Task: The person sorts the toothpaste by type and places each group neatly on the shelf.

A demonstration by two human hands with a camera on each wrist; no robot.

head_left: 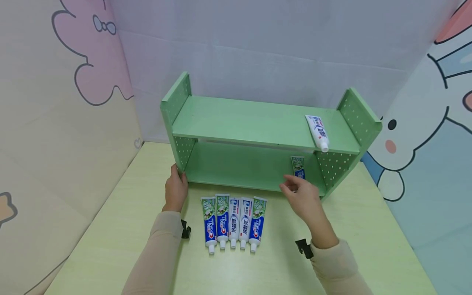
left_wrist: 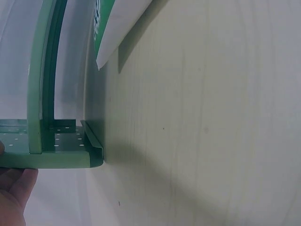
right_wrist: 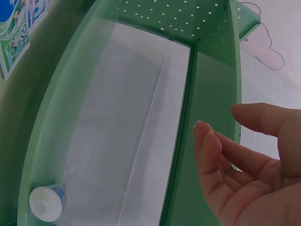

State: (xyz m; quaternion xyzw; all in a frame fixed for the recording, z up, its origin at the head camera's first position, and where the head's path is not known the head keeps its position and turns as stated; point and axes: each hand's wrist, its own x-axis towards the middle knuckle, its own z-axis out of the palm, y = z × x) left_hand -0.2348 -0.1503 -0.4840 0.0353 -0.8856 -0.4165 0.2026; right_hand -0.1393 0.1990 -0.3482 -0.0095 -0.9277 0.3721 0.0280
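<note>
My left hand (head_left: 175, 189) grips the lower left side panel of a green two-tier shelf (head_left: 221, 119); in the left wrist view only some fingers (left_wrist: 21, 190) show at the panel edge. My right hand (head_left: 303, 197) hovers in front of the lower tier's right end, holding nothing, with thumb and fingers loosely bent and apart. Just behind it a green-and-blue toothpaste tube (head_left: 298, 166) lies on the lower tier, partly hidden by the hand. In the right wrist view its white cap (right_wrist: 45, 204) shows. A white toothpaste tube (head_left: 318, 132) lies on the upper tier at the right, its cap at the front edge.
Several toothpaste tubes lie side by side on the table before the shelf, caps toward me: Crest tubes (head_left: 209, 223) and white tubes (head_left: 234, 221). Pale cloth (head_left: 258, 49) hangs behind the shelf. Cartoon-printed walls (head_left: 402, 164) stand at both sides of the table (head_left: 121, 229).
</note>
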